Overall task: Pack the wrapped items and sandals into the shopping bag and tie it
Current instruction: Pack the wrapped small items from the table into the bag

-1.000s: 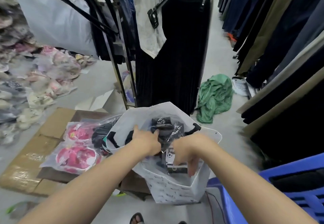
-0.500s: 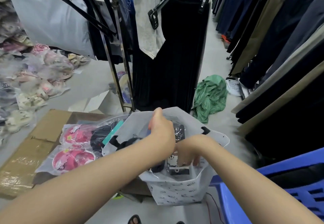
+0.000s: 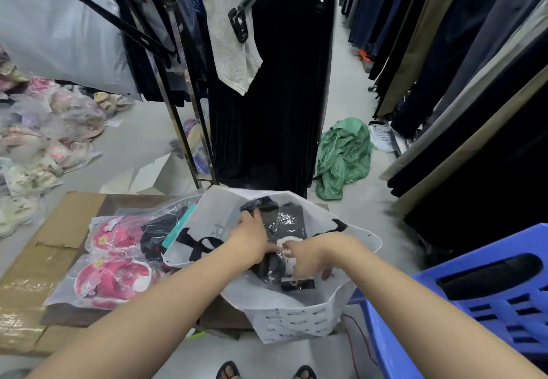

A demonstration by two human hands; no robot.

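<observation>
Racks of dark trousers (image 3: 462, 61) fill the right side, their tops cut off by the frame edge, and a long black skirt (image 3: 275, 105) hangs straight ahead. A blue plastic stool (image 3: 474, 304) sits at lower right, partly out of view. Flattened cardboard (image 3: 38, 263) lies on the floor at left, and on it rests a clear packet of pink sandals (image 3: 115, 263), with a dark wrapped item (image 3: 154, 236) partly tucked behind the bag's edge. A green cloth (image 3: 344, 156) is crumpled on the floor beyond.

The white shopping bag (image 3: 296, 322) stands open in the middle, one black handle showing on each side. Inside are black wrapped items (image 3: 289, 224) in shiny plastic; how many there are is hard to make out, since glare and both hands cover them.

The left hand (image 3: 252, 237) reaches into the bag, fingers curled round the top of a black packet. The right hand (image 3: 308, 260) is bent down into the bag on the same bundle; its fingertips are hidden, so whether it grips or only presses cannot be told.

At the bottom edge, two sandalled feet are barely visible.
</observation>
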